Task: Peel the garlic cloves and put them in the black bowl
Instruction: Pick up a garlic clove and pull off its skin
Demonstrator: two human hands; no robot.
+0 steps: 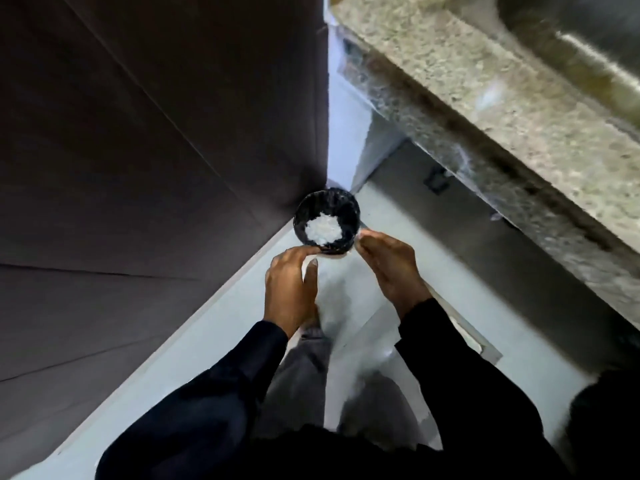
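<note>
Both hands, left (289, 289) and right (391, 268), grip the black bowl (346, 209) of white pieces (322, 230).

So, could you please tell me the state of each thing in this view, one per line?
Round black bowl: held up over the floor, upright, holding a white heap.
White heap in the bowl: piled at the bottom; too blurred to identify.
Left hand: fingers on the bowl's near left rim.
Right hand: fingers at the bowl's near right rim.
Speckled granite countertop: fixed, steel sink set into it.
</note>
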